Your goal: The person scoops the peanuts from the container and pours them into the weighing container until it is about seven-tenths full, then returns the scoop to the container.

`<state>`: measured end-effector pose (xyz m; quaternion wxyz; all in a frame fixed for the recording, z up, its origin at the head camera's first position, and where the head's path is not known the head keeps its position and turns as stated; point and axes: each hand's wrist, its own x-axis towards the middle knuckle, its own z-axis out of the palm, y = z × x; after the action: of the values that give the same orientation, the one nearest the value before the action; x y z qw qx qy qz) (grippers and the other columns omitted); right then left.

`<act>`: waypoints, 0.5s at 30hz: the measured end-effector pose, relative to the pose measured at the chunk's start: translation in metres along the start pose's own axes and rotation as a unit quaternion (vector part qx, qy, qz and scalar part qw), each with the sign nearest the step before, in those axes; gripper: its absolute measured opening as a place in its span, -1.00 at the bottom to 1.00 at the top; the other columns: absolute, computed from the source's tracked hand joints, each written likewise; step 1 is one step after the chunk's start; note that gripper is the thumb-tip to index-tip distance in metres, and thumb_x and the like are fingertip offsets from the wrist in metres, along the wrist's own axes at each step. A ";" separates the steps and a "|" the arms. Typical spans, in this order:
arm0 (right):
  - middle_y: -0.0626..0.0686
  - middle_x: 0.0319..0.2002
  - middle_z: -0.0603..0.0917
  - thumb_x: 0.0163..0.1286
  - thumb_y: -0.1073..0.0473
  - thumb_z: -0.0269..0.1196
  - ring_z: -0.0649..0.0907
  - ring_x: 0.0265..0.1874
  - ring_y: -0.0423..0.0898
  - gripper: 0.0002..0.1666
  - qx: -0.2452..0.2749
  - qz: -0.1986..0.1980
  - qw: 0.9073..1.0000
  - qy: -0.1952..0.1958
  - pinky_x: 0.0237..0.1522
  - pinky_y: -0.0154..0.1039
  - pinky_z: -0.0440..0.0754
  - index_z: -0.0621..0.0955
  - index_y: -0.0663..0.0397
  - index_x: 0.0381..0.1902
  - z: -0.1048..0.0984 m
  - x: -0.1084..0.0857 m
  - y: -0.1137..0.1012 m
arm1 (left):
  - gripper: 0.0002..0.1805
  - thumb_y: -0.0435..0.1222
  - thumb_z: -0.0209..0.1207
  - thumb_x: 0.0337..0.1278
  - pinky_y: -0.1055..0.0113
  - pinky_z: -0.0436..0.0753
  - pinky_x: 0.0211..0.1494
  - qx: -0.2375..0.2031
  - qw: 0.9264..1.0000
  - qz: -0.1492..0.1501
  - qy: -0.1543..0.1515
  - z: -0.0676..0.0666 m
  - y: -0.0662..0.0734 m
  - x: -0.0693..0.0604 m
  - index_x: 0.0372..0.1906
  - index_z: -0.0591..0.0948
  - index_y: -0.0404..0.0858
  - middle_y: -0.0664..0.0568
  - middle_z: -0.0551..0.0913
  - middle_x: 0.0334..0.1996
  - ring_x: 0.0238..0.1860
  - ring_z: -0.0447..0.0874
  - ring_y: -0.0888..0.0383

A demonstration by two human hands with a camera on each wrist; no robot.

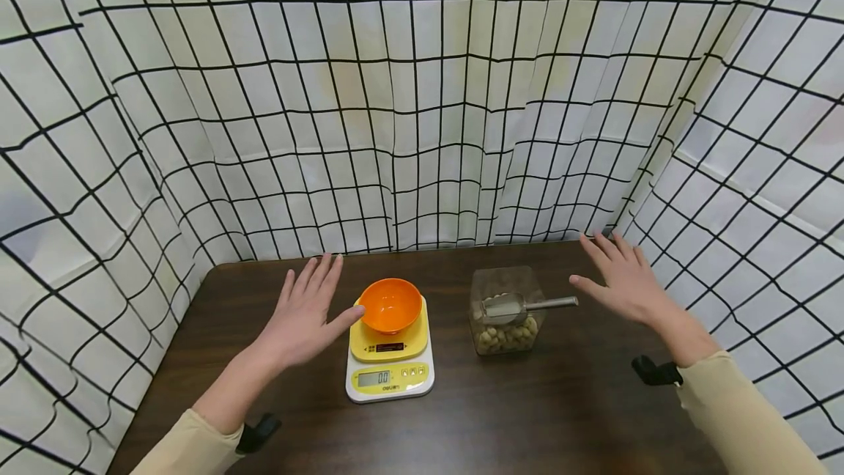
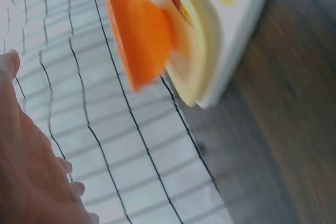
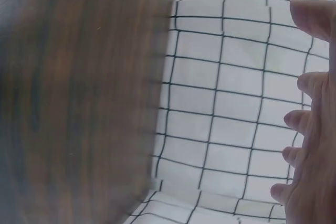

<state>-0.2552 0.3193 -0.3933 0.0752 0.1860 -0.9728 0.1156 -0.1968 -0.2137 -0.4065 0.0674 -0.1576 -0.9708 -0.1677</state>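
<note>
Beige sleeves [image 1: 745, 409] lead to two bare hands, and we find neither gripping anything: fingers extended on the left hand [image 1: 306, 321] and right hand [image 1: 620, 277] alike. Nearest the right hand, to its left, we note a metal scoop [image 1: 516, 309], long axis crosswise, handle directed towards that hand; on this relation, we judge, a grasp would turn. Its head sits within a transparent square container [image 1: 483, 286] partly filled with pale nuts [image 1: 504, 337]. Beside the left hand, an orange bowl [image 1: 390, 305] stands on a yellow-and-white kitchen scale [image 1: 424, 380] (display reading 0.0). We see the left thumb stand apart from the bowl in the wrist view. Scale and container rest on a dark wood-grain table [image 1: 316, 438].
</note>
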 end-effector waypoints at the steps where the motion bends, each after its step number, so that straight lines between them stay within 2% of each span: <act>1: 0.35 0.60 0.01 0.53 -0.35 0.09 -0.10 0.55 0.42 0.02 0.000 -0.003 1.000 0.002 0.41 0.47 -0.19 -0.01 -0.03 0.68 -0.002 0.001 -0.002 | 0.07 0.36 -0.06 0.38 -0.30 -0.30 0.52 -0.003 1.000 0.007 -0.003 0.000 0.005 0.002 0.68 -0.16 -0.16 -0.15 -0.18 0.66 0.62 -0.29 -0.24; 6: 0.31 0.60 0.05 0.52 -0.37 0.07 -0.04 0.55 0.41 -0.01 -0.004 -0.017 1.000 -0.005 0.43 0.44 -0.12 0.06 -0.02 0.67 -0.012 0.006 -0.013 | 0.08 0.38 -0.05 0.36 -0.25 -0.32 0.54 -0.019 0.999 0.039 -0.017 0.003 0.032 0.010 0.68 -0.16 -0.13 -0.08 -0.19 0.66 0.63 -0.31 -0.16; 9: 0.28 0.60 0.08 0.53 -0.39 0.05 0.00 0.54 0.40 -0.03 0.002 -0.024 0.999 -0.025 0.43 0.42 -0.06 0.10 -0.03 0.66 -0.018 0.008 -0.023 | 0.09 0.40 -0.05 0.33 -0.21 -0.32 0.56 -0.033 0.998 0.058 -0.023 0.006 0.049 0.014 0.68 -0.15 -0.11 -0.04 -0.18 0.66 0.64 -0.30 -0.13; 15: 0.24 0.56 0.21 0.47 -0.47 0.07 0.20 0.50 0.34 -0.01 0.024 -0.040 0.997 -0.067 0.33 0.36 0.27 0.21 -0.07 0.63 -0.020 0.011 -0.044 | 0.15 0.45 -0.04 0.27 -0.08 -0.28 0.59 -0.074 0.991 0.095 -0.050 0.017 0.080 0.025 0.68 -0.24 -0.02 0.10 -0.24 0.66 0.64 -0.34 0.01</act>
<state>-0.2462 0.2806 -0.3635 0.0095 0.2343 -0.9643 0.1232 -0.1950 -0.1293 -0.3933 0.0226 -0.2618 -0.9384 -0.2243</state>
